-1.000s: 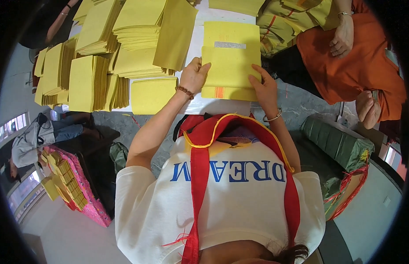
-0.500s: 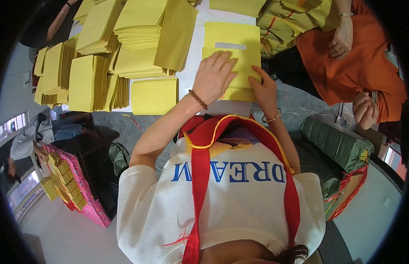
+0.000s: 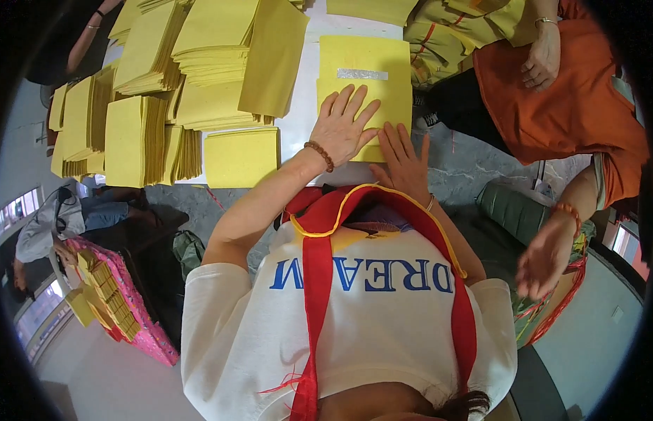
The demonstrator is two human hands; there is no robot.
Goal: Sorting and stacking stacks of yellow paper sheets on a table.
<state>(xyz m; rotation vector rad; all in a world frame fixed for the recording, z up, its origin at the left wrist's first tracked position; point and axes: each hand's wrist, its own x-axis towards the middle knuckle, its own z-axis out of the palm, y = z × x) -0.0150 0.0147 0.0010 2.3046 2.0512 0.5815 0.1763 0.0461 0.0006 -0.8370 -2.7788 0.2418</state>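
Observation:
In front of me on the white table lies a stack of yellow paper sheets (image 3: 365,56) with a silver strip (image 3: 362,74) across its upper part. My left hand (image 3: 345,126) rests on the left side of this paper, fingers stretched out and apart. At the paper's near right edge, my right hand (image 3: 403,158) lies flat with its fingers extended. Neither hand grips anything. A beaded bracelet circles my left wrist. To the left of my left hand is a separate low yellow paper stack (image 3: 242,156).
Several tall stacks of yellow paper (image 3: 133,139) fill the table's left side. At the right stands a person in orange (image 3: 551,105), near yellow bundles (image 3: 445,42) tied with red string. Green wrapped packages (image 3: 509,210) sit at my right. Another person (image 3: 45,224) is at far left.
My right hand has moved down from the paper's right edge to its near edge and flattened. My left hand's fingers have spread. The orange-clad person's lower hand has swung down and left.

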